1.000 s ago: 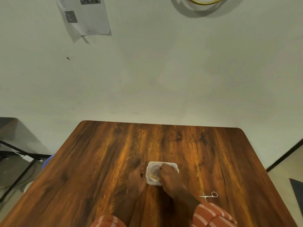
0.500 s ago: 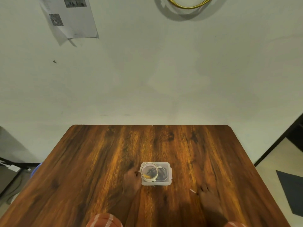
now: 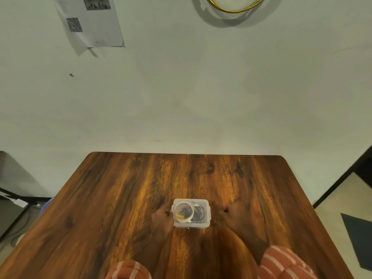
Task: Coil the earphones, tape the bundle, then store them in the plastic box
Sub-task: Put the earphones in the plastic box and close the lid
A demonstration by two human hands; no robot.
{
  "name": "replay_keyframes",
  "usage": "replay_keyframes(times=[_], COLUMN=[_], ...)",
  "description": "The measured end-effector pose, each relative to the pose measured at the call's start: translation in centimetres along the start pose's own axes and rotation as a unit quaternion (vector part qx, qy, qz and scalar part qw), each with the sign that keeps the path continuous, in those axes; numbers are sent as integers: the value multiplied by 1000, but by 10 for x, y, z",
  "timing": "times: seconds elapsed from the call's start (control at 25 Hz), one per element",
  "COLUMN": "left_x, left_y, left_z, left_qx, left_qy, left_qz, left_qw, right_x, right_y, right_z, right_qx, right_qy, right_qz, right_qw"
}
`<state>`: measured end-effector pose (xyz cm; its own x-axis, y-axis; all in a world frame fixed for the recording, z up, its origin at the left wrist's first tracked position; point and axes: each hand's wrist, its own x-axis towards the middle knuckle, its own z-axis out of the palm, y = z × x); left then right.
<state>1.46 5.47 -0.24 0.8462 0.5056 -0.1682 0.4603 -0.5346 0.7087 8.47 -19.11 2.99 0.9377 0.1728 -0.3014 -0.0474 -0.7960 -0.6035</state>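
One clear plastic box (image 3: 191, 216) sits on a wooden table (image 3: 120, 198), holding dark coiled earphones (image 3: 198, 213). One tape roll (image 3: 183, 210) rests on it. Two hands flank it: left hand (image 3: 162, 220) touching, right hand (image 3: 231, 216) beside; grips unclear.

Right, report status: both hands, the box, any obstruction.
Left hand flat against clear plastic box; right hand beside it, empty. Dark earphone bundle inside, tape roll on lid. Wooden table: no obstruction seen.
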Motion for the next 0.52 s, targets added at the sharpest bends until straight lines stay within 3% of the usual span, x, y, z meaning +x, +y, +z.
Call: replay_keyframes(times=[0.12,0.2,0.32,0.44,0.52], left_x=[0,-1,2,3,1], left_y=[1,2,0,7,6], left_z=[2,2,2,-4,-3], left_qx=[4,-6,-18,-47,-45], left_qy=[-22,-29,-35,-18,-31], left_qz=[-5,-14,-46,-95,-100], left_qw=[1000,999,998,994,994], right_x=[27,36,49,50,38], right_y=[-30,-36,-31,-25,-26], right_z=[16,22,50,60,67], right_qx=[98,86,-31,19,127], right_qy=[-33,-45,-48,44,81], right_qz=[-9,-7,-18,10,95], right_qw=[995,995,998,999,984])
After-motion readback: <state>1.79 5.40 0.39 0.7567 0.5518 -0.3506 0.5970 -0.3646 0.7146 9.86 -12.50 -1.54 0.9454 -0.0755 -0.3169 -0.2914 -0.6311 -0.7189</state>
